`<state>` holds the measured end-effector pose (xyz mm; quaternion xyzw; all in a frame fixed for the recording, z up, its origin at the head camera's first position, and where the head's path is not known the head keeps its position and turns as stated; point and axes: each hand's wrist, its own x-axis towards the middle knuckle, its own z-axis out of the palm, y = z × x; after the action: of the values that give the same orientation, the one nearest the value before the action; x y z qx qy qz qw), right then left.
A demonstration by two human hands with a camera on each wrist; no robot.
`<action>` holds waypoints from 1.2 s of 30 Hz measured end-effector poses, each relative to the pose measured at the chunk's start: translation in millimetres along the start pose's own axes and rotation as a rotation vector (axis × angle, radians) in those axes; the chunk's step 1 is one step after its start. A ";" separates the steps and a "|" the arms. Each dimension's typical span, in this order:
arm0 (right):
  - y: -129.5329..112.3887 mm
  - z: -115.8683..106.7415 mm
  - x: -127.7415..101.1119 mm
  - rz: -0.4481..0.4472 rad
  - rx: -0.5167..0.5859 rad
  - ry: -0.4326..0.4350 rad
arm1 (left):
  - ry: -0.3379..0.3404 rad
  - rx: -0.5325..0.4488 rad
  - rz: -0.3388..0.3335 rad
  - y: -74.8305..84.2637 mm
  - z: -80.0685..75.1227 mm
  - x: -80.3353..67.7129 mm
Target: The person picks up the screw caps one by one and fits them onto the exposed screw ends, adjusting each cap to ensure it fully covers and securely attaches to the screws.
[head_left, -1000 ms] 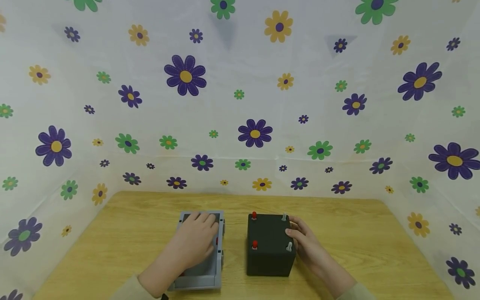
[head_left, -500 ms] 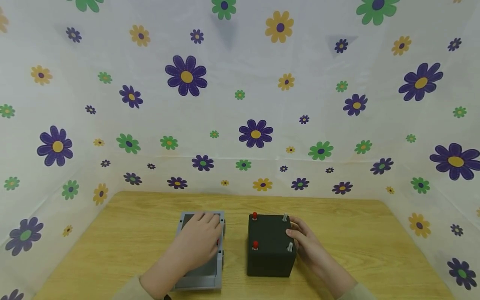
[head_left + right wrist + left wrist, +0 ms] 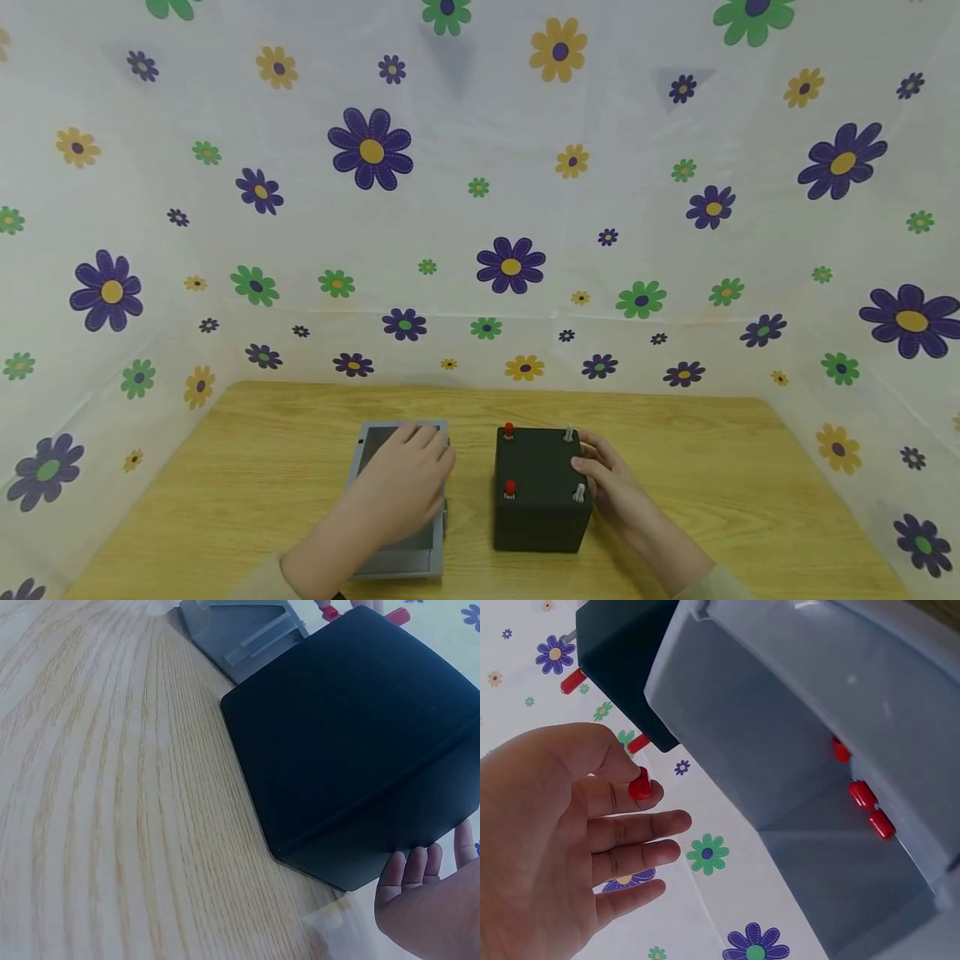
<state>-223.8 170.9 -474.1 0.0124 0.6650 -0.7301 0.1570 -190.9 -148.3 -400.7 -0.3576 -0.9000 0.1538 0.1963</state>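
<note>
In the head view my left hand [image 3: 408, 483] is over the right wall of a grey bin [image 3: 397, 567]. The left wrist view shows its thumb and index finger pinching a small red cap [image 3: 640, 784], the other fingers spread. Three more red caps [image 3: 862, 795] are visible inside the bin. To the right stands a black box [image 3: 536, 467] with metal toggle switches on top; the two left ones wear red caps [image 3: 510, 488], while the right ones are bare metal levers [image 3: 579, 493]. My right hand [image 3: 618, 500] holds the box's right side, thumb over the top edge.
Both bin and box stand on a wood-grain table [image 3: 712, 467], with a narrow gap between them. A white flower-patterned sheet [image 3: 480, 225] surrounds the table at the back and sides.
My left hand has risen from inside the bin and shifted right, now covering part of the bin's right rim. The right hand and the black box have stayed in place.
</note>
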 end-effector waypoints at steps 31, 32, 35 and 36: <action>-1.3 0.6 -1.4 -0.008 -0.024 -0.006 | 0.057 0.023 0.048 11.8 -20.6 8.3; -1.2 0.6 -1.4 -0.008 -0.023 -0.006 | 0.059 0.022 0.047 12.1 -21.5 8.7; -1.1 0.5 -1.2 -0.006 -0.022 -0.006 | 0.060 0.025 0.049 12.9 -24.5 10.0; -1.2 0.7 -1.1 -0.005 -0.021 -0.005 | 0.056 0.022 0.050 13.2 -25.2 10.5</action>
<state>-222.9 170.6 -472.6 0.0074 0.6723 -0.7234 0.1568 -178.6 -128.4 -381.6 -0.3819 -0.8831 0.1587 0.2216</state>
